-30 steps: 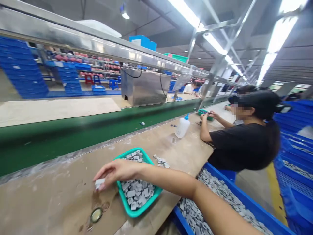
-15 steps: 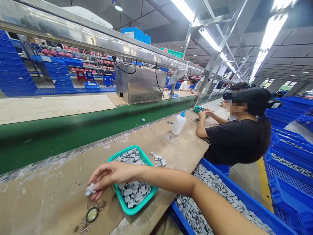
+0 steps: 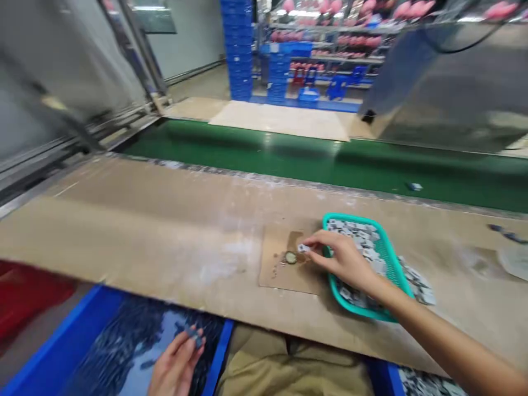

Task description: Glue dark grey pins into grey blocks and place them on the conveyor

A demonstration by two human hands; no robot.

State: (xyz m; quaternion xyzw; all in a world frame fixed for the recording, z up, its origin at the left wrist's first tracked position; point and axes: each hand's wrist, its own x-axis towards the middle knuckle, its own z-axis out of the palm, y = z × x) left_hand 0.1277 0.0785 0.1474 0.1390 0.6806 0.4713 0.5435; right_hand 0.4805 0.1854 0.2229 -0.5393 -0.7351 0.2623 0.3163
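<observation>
My right hand (image 3: 340, 256) pinches a small light-grey plastic part (image 3: 304, 248) between thumb and fingertips. Just left of that part, a small round cap with pale contents (image 3: 291, 257) rests on a square of brown board (image 3: 270, 275). Under my right wrist and forearm stands a green plastic basket (image 3: 390, 247) full of similar grey parts. At the lower left my left hand (image 3: 177, 360) is closed on a small dark blue-grey part (image 3: 193, 335), its shape blurred. That hand is above a blue crate (image 3: 223, 352) of dark slender parts.
Loose grey parts (image 3: 418, 283) lie right of the basket. Beyond the table (image 3: 165, 214) runs a green conveyor belt (image 3: 289, 157) with one small piece (image 3: 414, 187) on it. A metal box (image 3: 449, 82) stands behind the belt. Another bin of grey parts (image 3: 429, 385) is at the lower right.
The view has swung left and down, so the co-worker and the white bottle's top are out of sight. My left hand has come into view with a dark part. My right hand still pinches the grey part.
</observation>
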